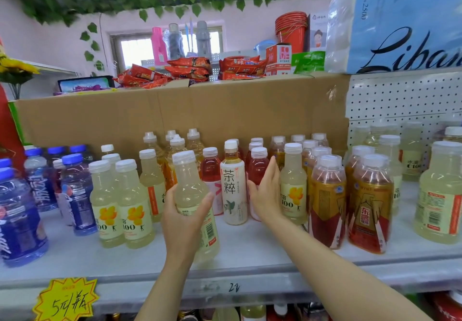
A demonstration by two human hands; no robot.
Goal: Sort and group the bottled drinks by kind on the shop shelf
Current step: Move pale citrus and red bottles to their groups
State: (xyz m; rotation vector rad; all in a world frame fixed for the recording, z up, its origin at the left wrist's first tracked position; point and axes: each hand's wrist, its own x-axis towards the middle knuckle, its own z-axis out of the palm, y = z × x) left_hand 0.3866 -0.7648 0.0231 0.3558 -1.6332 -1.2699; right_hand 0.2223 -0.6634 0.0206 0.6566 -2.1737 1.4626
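— What is your left hand (183, 210) doing?

— It is wrapped around a pale yellow lemon drink bottle (192, 195) with a white cap, held upright at the front of the white shelf (250, 250), its barcode label facing you.

— And your right hand (266, 190)?

— Open and flat, fingers together, holding nothing. Its palm rests against a red drink bottle (257, 168), just right of a white tea bottle (233, 183).

— Where are the other drinks?

— Two matching lemon bottles (122, 203) stand side by side just left of your held one. Blue-capped bottles (75, 190) fill the far left. Gold-and-red labelled bottles (350, 200) stand to your right, with more pale lemon bottles (440, 193) beyond them. A cardboard sheet (187, 113) backs the row.
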